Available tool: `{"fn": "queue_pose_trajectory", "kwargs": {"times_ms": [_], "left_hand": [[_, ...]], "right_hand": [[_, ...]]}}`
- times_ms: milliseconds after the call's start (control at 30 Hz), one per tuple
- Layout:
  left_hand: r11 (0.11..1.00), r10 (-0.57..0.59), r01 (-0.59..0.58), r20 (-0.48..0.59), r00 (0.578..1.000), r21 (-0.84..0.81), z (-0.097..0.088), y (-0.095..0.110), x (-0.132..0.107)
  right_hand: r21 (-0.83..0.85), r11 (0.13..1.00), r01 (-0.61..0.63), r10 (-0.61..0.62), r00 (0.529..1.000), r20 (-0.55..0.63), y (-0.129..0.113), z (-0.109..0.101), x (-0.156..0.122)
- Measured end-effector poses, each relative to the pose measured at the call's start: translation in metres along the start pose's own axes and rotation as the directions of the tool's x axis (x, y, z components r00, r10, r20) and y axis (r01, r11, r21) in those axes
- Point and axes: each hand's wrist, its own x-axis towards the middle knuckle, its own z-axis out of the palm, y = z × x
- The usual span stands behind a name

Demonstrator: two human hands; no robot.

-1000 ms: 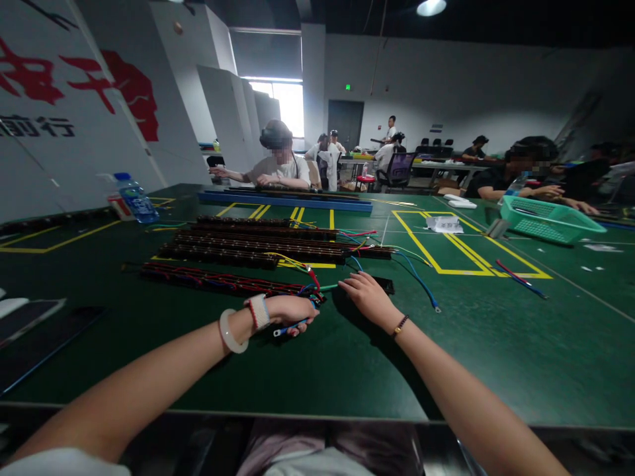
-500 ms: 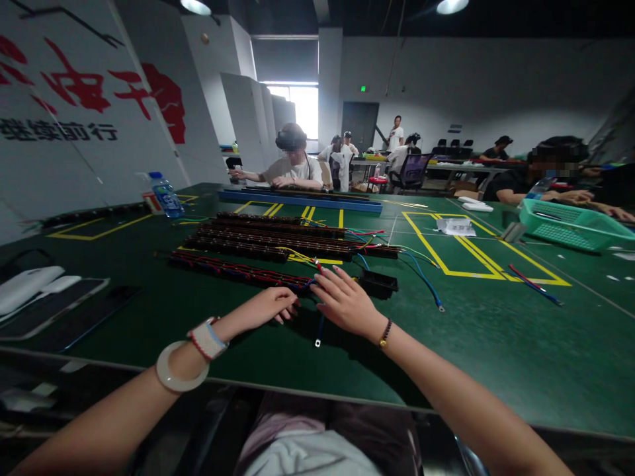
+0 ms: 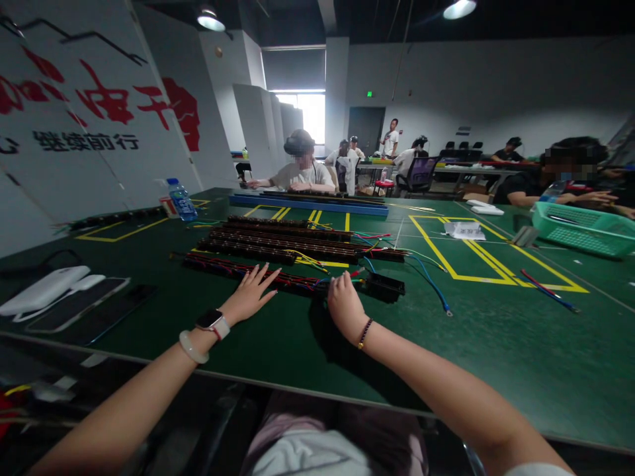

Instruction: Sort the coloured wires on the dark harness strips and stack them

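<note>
Just past the wire strip [image 3: 292, 283] lie stacked strips [image 3: 278, 240].

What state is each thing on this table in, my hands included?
Left hand, fingers spread, flat on the nearest strip.
Right hand, fingers curled shut on the wires at that strip's end.
Other strips, lying side by side.
Blue wire, loose on the table.
Bottle, upright, capped.
Basket, upright.
</note>
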Motion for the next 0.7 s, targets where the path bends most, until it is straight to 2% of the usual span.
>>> {"fn": "queue_pose_trajectory", "kwargs": {"times_ms": [67, 200, 367, 467, 567, 633, 700], "left_hand": [[1.0, 0.0, 0.0, 0.003, 1.0, 0.003, 0.002, 0.0, 0.001], [1.0, -0.012, 0.012, 0.011, 1.0, 0.013, 0.002, -0.001, 0.001], [1.0, -0.02, 0.019, 0.011, 1.0, 0.013, 0.003, -0.002, 0.001], [1.0, -0.015, 0.015, -0.001, 1.0, 0.004, 0.004, -0.001, 0.001], [1.0, -0.009, 0.009, -0.016, 1.0, -0.004, 0.005, -0.001, 0.001], [1.0, -0.003, 0.002, -0.026, 1.0, -0.011, 0.006, -0.002, 0.001], [1.0, 0.006, -0.007, -0.032, 0.999, -0.017, 0.008, -0.004, 0.002]], "right_hand": [[0.097, 0.995, -0.031, 0.026, 0.998, 0.055, 0.011, 0.0, -0.004], [0.28, 0.959, -0.036, -0.004, 0.99, 0.144, 0.033, 0.013, -0.013], [0.434, 0.901, -0.022, -0.014, 0.997, 0.078, 0.044, 0.036, -0.022], [0.506, 0.863, 0.005, -0.021, 0.999, 0.026, 0.047, 0.042, -0.023], [0.484, 0.87, 0.091, -0.087, 0.996, -0.03, 0.054, 0.038, -0.021], [0.418, 0.894, 0.16, -0.141, 0.987, -0.076, 0.059, 0.03, -0.017], [0.342, 0.923, 0.174, -0.156, 0.985, -0.08, 0.064, 0.021, -0.008]]}}
